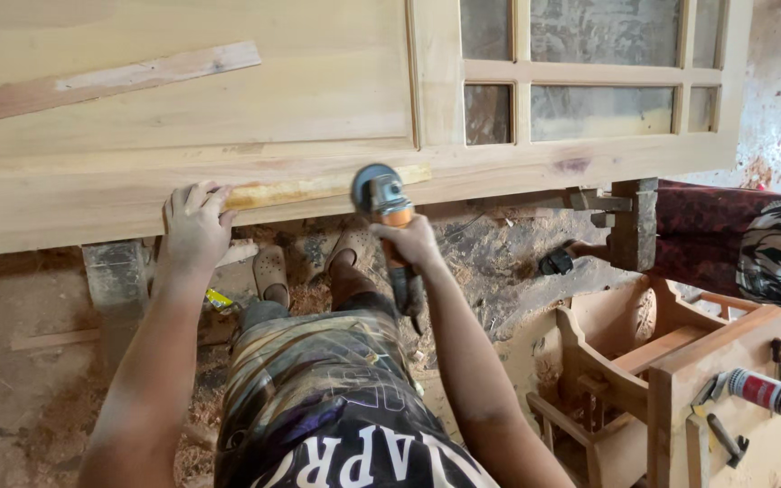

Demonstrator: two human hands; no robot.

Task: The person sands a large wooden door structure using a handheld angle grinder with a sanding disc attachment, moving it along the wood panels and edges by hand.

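Grinder (381,201) — an orange-bodied angle grinder with its disc set against the lower edge of a large wooden door (228,117) — sits just past centre of the head view, toward one o'clock. The right hand (409,242) has its fingers curled fully round the tool's body. At nine o'clock of the disc the left hand (193,221) lies flat, fingers spread and holding nothing, pressing on the door's edge beside a yellowish filled strip (318,188) that runs toward the disc.

Risks, judged from this: the bare left hand rests on the same edge the disc works along, so a kick or skid of the disc toward nine o'clock could reach the fingers. A one-handed grip gives little check on such a kick. Sandalled feet (273,276) stand at six o'clock below the edge — dust and chips fall there. Too steep an angle would gouge the strip.

At four o'clock a tool tray (725,361) holds a spray can (764,390).
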